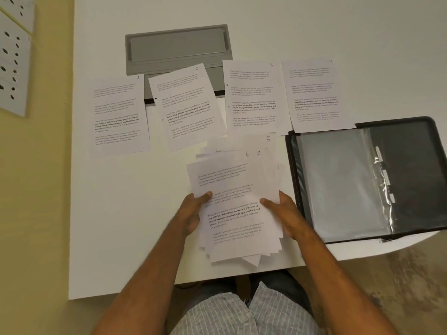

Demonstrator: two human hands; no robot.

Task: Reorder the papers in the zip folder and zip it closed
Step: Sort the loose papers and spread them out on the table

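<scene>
A loose stack of printed papers (pixel 235 209) lies fanned in front of me on the white table (pixel 125 226). My left hand (pixel 193 213) grips its left edge with the thumb on top. My right hand (pixel 283 213) holds the right edge the same way. Corners numbered 5, 6 and 7 stick out at the stack's top. Several single sheets lie in a row behind: sheet one (pixel 118 117), sheet two (pixel 187 107), sheet three (pixel 254 97), sheet four (pixel 314 95). The black zip folder (pixel 408 151) lies open at the right, showing clear plastic sleeves (pixel 338 180).
A grey tray-like cable box (pixel 177 47) is set in the table behind the sheets. White perforated panels (pixel 13 56) hang on the yellow wall at the left. The table's front edge is just above my lap, its right end rounded.
</scene>
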